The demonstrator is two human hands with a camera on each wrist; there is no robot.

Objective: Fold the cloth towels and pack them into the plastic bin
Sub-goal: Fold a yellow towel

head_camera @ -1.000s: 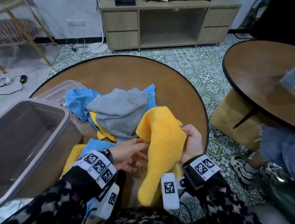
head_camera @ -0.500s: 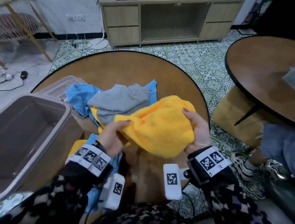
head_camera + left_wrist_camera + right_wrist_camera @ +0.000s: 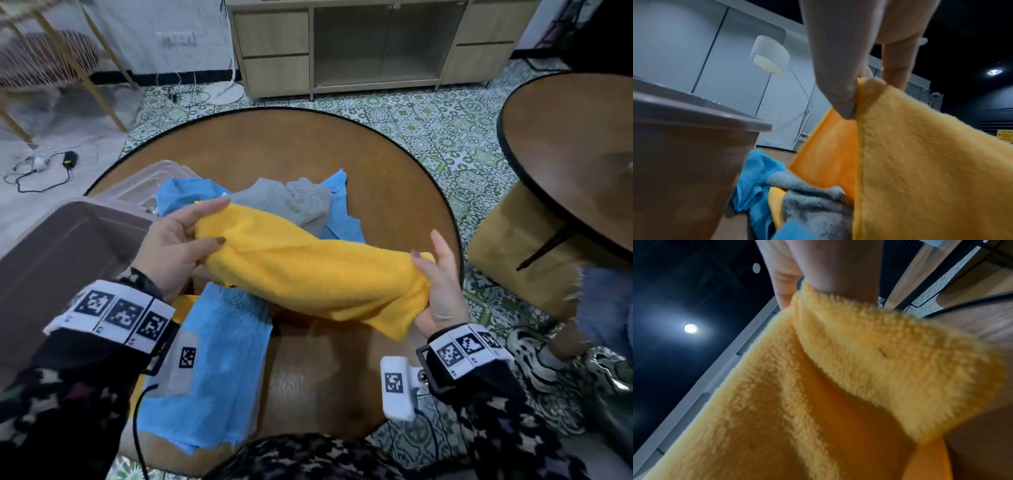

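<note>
Yellow towel [image 3: 318, 274] stretched above round table [image 3: 376, 178], one end pinched by left hand [image 3: 174, 246], other end gripped by right hand [image 3: 442, 287], bin [image 3: 58, 246] at left, blue towel [image 3: 212, 370] beneath.

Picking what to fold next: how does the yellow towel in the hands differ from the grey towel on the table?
The yellow towel is lifted off the table, stretched between the left hand and right hand; the grey towel lies crumpled on a blue towel, untouched. Yellow is bright; grey is dull. Both are fluffy and unfolded.
</note>
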